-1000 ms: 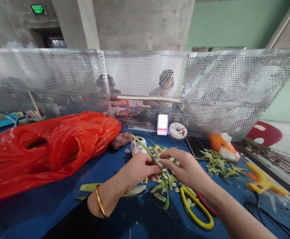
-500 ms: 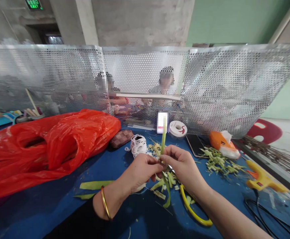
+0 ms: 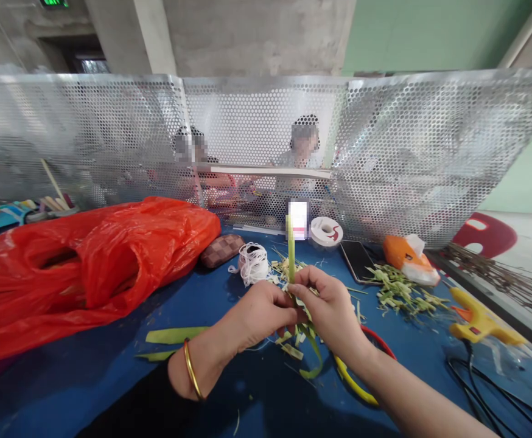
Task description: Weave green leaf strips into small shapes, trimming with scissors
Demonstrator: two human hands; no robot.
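A: Item 1. L hand (image 3: 259, 311), gold bangle (image 3: 191, 377) at wrist. Fingertips pinched on green leaf strip (image 3: 290, 243), low down.

B: Item 2. R hand (image 3: 334, 304). Thumb & forefinger clamped on same strip, right against the L. Strip stands upright above both hands, over blue table (image 3: 87, 377). Loose tail curls down below them.

A: Handling note, my guess: grips tight together at the working point, so strip doesn't twist or split lengthwise. Light pressure, it looks thin.

B: Agreed. Nearby: scissors (image 3: 349, 382) w/ yellow & red handles under R wrist, white twine ball (image 3: 254, 263) behind hands, leaf offcuts (image 3: 398, 293) to the R, yellow glue gun (image 3: 480, 319) far R, red plastic bag (image 3: 111, 255) to the L.

A: Mind the tail. It could snag on scraps beneath.
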